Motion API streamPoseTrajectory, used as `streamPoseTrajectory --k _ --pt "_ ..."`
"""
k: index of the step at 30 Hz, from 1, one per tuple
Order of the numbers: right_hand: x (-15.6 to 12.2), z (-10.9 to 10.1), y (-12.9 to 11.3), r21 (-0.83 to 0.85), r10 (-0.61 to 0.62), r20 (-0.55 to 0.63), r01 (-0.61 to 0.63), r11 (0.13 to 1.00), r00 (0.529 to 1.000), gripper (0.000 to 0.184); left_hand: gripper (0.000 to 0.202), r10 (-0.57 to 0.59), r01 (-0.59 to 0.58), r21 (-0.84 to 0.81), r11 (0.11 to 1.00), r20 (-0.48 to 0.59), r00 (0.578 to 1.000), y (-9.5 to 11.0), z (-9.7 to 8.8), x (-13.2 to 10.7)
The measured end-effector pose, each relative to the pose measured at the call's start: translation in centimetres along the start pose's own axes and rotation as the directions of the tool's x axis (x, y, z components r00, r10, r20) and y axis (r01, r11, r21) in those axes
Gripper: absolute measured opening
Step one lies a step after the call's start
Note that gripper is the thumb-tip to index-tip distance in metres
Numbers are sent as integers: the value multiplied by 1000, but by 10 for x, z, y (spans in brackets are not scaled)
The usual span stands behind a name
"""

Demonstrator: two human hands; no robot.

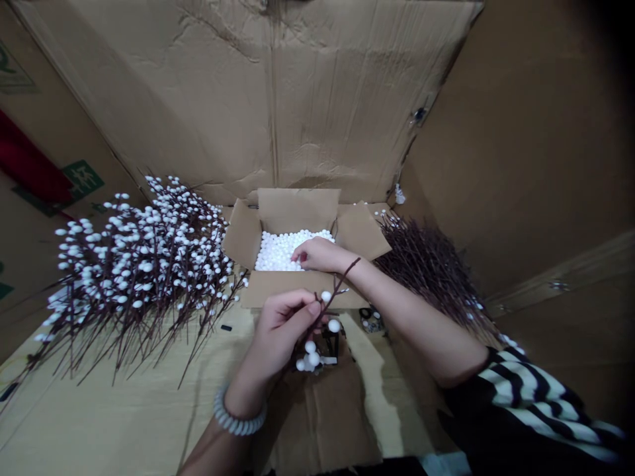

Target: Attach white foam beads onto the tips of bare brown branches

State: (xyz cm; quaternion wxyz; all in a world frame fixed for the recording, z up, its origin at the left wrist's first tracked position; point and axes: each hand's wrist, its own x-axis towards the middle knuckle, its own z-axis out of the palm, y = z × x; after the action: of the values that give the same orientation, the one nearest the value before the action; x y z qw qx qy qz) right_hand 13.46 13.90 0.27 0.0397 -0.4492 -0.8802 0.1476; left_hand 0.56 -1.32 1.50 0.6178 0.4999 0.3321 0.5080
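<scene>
My left hand [288,324] pinches a dark brown artificial berry twig [341,284] between thumb and fingers, in front of the box. A few white balls [334,326] sit on or beside this twig, below and right of my fingertips. Over the open cardboard box [290,287], my right hand [317,254] reaches in among the loose white foam balls [278,250]. Its fingertips are drawn together at the surface of the balls; whether one is between them I cannot make out.
On the left lies a big heap of twigs with white balls [149,258]. A pile of bare brown twigs [426,264] lies at right, behind my right forearm. Tall cardboard sheets [297,86] wall in the table [124,423]. A small black device [329,347] stands below my left hand.
</scene>
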Motion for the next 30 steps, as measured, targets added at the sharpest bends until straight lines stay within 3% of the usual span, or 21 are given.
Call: streamPoseTrajectory --k 5,12,14,16,21,23,27,30 --pt "-2 1 1 58 11 -140 -3 998 990 17 24 -11 11 -9 1000 -7 1000 2 2 3" --pt "-40 -15 -23 205 25 -428 71 976 903 26 24 -15 15 -61 998 1 1000 0 0 0" --pt "-58 -17 -34 462 36 -470 211 862 882 19 25 -13 13 -76 997 5 1000 1 0 -1" --pt "-75 -18 -44 599 10 -434 280 750 901 18 25 -10 11 -89 996 4 1000 2 0 -2" --pt "-103 -15 -55 664 -33 -381 298 686 924 26 24 -6 6 -117 993 -5 1000 2 0 -1" --pt "-105 -13 -56 735 -19 -364 300 608 931 26 25 -5 5 -115 993 -1 1000 1 0 -1" --pt "-102 -6 -60 917 95 -294 253 310 951 13 28 -8 9 -67 998 11 1000 0 0 -1" --pt "-101 -2 -65 975 227 -222 209 79 948 14 28 -17 17 -27 999 -3 1000 3 0 -1"
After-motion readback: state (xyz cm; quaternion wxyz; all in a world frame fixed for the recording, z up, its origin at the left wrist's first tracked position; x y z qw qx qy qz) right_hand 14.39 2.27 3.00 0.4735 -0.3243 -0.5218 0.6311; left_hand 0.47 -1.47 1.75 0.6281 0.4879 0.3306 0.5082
